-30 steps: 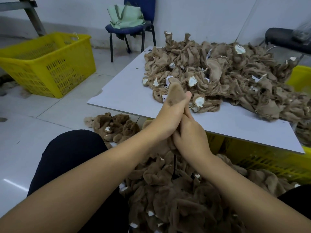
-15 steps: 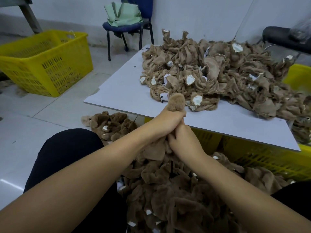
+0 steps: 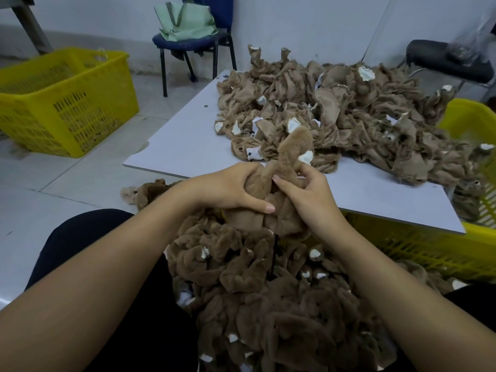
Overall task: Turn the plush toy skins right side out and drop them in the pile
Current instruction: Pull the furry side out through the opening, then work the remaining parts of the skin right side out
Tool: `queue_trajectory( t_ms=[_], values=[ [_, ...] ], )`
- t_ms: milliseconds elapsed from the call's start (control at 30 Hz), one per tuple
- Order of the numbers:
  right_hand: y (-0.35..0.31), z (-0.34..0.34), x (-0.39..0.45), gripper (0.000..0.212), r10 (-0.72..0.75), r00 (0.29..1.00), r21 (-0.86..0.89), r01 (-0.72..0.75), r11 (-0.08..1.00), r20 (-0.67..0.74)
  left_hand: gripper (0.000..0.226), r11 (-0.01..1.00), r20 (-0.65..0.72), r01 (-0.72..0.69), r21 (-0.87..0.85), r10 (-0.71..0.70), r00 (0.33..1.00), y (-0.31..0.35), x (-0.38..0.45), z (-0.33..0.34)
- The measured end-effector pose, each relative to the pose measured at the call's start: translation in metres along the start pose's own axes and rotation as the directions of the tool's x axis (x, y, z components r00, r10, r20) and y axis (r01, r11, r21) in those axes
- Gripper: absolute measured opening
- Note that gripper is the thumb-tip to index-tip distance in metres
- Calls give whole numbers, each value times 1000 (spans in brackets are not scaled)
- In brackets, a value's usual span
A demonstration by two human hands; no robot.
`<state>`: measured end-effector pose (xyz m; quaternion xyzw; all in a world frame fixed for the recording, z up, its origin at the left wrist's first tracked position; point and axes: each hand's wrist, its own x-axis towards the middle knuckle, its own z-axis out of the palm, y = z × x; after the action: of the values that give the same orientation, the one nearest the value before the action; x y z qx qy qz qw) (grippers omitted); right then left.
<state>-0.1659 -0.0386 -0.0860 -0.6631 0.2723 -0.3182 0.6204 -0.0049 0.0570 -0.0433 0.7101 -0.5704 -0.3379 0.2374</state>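
Both hands were on one tan plush toy skin (image 3: 281,183), held up over the lap just short of the near edge of the white flat counter (image 3: 174,140). Left hand (image 3: 228,189) was wrapped round the left side of the skin's bunched body, fingers curled into the fabric, thumb lying across the lower front. Right hand (image 3: 308,194) pinched the right side, thumb pressed against the base of the furry limb. That limb stood upright between and above the two hands, fur outward, so it looked already turned; the lower part bunched under the palms looked part-turned, can't say how much. Likely reason for the two-sided hold: one hand anchors while the other works fabric through. A thin dark rod (image 3: 273,253) ran down from under the skin into the heap below; probably the turning stick, its top hidden by the skin. Directly beneath the hands lay the fluffy brown pile of turned skins (image 3: 268,304), so a finished skin only needs letting go. The dull beige heap of inside-out skins with white patches (image 3: 335,111) sat on the counter beyond the hands, within reach for the next pick. A yellow slatted plastic crate (image 3: 61,103) stood on the floor far left, well apart.
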Motion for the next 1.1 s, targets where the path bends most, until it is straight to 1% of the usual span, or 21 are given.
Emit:
queue_trajectory(
  t_ms=[33,100,167,267,300,367,400,467,533,567,600,633,667,700,767,800,833,900,933,1033,1100],
  values=[
    [0,-2,0,17,9,1000,17,-9,1000,20,48,999,-74,-53,-1,53,996,1,1,0],
    [-4,-1,-2,28,13,999,55,-15,998,38,28,989,-264,-137,54,146,953,5,2,-5],
    [-8,1,-4,34,-14,999,72,11,997,43,20,971,-377,-218,96,238,895,11,0,-10],
    [-21,4,-7,29,-57,998,104,57,993,-2,18,949,-494,-307,71,301,816,20,-4,-13],
    [-25,3,-6,31,-62,998,103,64,993,-26,21,941,-537,-331,73,316,782,23,-5,-12],
    [-31,-2,-4,29,-75,997,107,76,991,-21,26,923,-596,-371,104,356,720,28,-5,-9],
    [-34,-3,-3,27,-67,998,118,67,991,-10,26,916,-610,-382,121,373,700,31,-5,-6],
    [-35,-7,-1,28,-15,1000,146,16,989,-8,28,919,-622,-364,149,373,688,33,-4,-1],
    [-38,-10,1,32,44,999,151,-43,988,-1,29,919,-621,-342,194,385,682,32,-4,1],
    [-39,-13,3,33,68,998,139,-69,988,8,29,902,-614,-344,262,431,661,33,-5,2],
    [-40,-15,4,34,92,996,127,-93,987,15,28,862,-587,-359,356,506,632,33,-6,1],
    [-41,-16,5,36,114,993,121,-115,986,18,28,804,-526,-390,449,590,612,33,-7,1],
    [-42,-18,5,38,134,991,127,-136,983,21,31,745,-438,-426,514,655,616,33,-8,2],
    [-43,-19,6,40,153,988,147,-155,977,27,39,704,-345,-451,549,682,645,32,-9,3],
    [-43,-21,5,41,189,981,208,-193,959,39,62,675,-192,-451,584,655,731,30,-10,4],
    [-44,-21,5,41,205,977,234,-211,949,49,72,653,-137,-437,619,637,759,29,-11,5],
    [-44,-22,4,40,219,973,255,-229,939,67,78,615,-98,-425,664,635,766,29,-12,5],
    [-46,-23,3,38,244,963,289,-268,919,114,75,537,-53,-423,730,661,748,30,-12,7],
    [-47,-23,2,39,258,957,297,-286,911,131,72,514,-40,-429,743,673,738,32,-12,8],
    [-49,-25,3,41,288,947,308,-319,896,141,67,496,-28,-455,740,698,715,33,-12,9],
    [-49,-22,3,40,286,948,282,-316,906,142,53,519,-110,-445,730,731,673,35,-12,11]
  ],
)
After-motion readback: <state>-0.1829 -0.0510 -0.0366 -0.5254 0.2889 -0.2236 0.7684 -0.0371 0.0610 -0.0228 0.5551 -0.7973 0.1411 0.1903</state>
